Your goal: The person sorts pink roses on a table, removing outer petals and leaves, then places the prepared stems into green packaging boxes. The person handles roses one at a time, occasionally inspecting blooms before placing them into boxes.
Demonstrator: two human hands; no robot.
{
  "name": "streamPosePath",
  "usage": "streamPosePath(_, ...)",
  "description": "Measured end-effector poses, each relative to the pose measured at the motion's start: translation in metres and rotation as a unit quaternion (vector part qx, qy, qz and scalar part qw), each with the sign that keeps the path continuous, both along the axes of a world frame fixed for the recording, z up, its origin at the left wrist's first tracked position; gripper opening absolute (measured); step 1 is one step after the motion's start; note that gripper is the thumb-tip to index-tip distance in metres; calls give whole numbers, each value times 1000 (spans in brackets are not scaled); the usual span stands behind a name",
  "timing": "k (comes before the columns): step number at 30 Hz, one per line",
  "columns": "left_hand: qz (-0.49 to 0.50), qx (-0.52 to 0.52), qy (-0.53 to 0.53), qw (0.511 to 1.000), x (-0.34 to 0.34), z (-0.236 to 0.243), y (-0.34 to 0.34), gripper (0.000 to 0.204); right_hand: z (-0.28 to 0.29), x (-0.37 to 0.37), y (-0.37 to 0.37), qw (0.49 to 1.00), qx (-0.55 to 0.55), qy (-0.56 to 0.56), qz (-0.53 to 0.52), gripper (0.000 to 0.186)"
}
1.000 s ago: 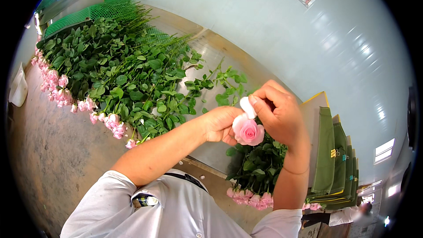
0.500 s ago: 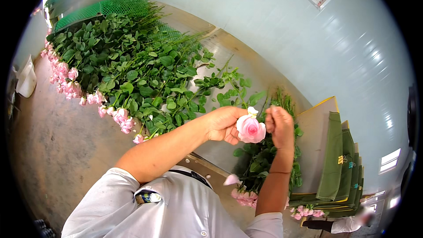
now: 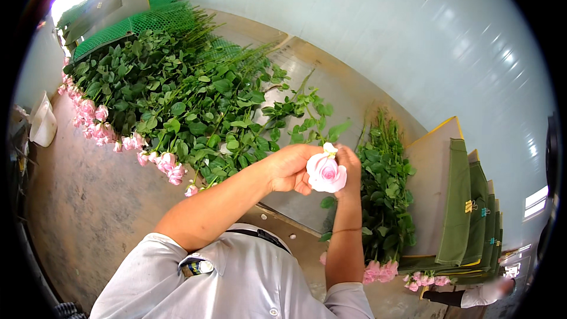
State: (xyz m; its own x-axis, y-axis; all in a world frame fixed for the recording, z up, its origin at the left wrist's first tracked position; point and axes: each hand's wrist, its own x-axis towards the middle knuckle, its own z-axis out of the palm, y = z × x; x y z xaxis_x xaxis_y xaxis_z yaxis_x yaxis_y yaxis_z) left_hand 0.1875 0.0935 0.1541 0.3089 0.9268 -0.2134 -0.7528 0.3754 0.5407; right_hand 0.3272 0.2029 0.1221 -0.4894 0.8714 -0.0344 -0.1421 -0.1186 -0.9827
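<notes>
The left hand (image 3: 287,169) and the right hand (image 3: 348,162) meet in the middle of the view, both closed around a single pink rose (image 3: 326,173). The left fingers curl against the bloom's left side; the right fingers wrap its right side and pinch a small white scrap at its top. The rose's head faces the camera, held up above the bench (image 3: 331,91), with its stem hidden behind the hands.

On the bench to the far left lies a big heap of leafy roses (image 3: 177,100), their pink heads (image 3: 118,136) lined along the near edge over the floor (image 3: 88,212). Green mesh (image 3: 142,20) lies at the far end of that heap. Just right of the hands is a smaller bunch of roses (image 3: 387,189), heads pointing near. Farther right a stack of green and brown cardboard sheets (image 3: 460,201) is held with clips. A white bag (image 3: 42,121) hangs at the far left.
</notes>
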Motion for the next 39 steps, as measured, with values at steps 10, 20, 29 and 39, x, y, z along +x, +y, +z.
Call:
streamPosePath(10,2,-28,100,995,-9,-10,-13,25,139,3,-39,817,436,-197,321,19)
streamPosePath(20,19,51,-59,997,-11,-37,-22,20,39,15,-3,966,4,132,224,22)
streamPosePath(29,192,158,782,571,-34,-131,-64,27,-96,12,-32,980,-183,75,7,33)
streamPosePath(39,98,-155,798,575,-102,-181,-127,49,-113,9,-55,981,-101,-147,-80,31)
